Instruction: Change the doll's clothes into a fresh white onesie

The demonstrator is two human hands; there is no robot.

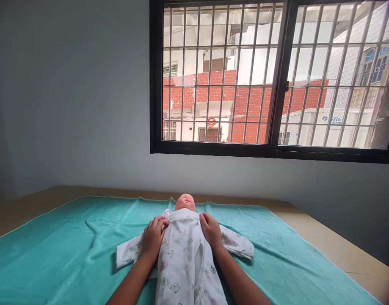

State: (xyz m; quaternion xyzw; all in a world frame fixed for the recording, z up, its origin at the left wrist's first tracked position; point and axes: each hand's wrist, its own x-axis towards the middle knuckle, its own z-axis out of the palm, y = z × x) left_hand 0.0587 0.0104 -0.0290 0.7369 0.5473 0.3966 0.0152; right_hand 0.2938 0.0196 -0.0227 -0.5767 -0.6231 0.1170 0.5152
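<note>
A baby doll lies on its back with its head at the far end. White baby clothes with small printed animals cover its body, and their long sleeves spread out to both sides. My left hand is at the left shoulder edge of the clothes, its bent fingers pressed on the fabric. At the opposite shoulder, my right hand pinches the cloth's edge between thumb and curled fingers. A long fold or opening runs down the lower front. The doll's arms and legs are hidden by the fabric.
A turquoise blanket with some wrinkles lies under the doll. It covers much of a light wooden table, whose far edge meets a grey wall. A dark-framed window with metal bars is above.
</note>
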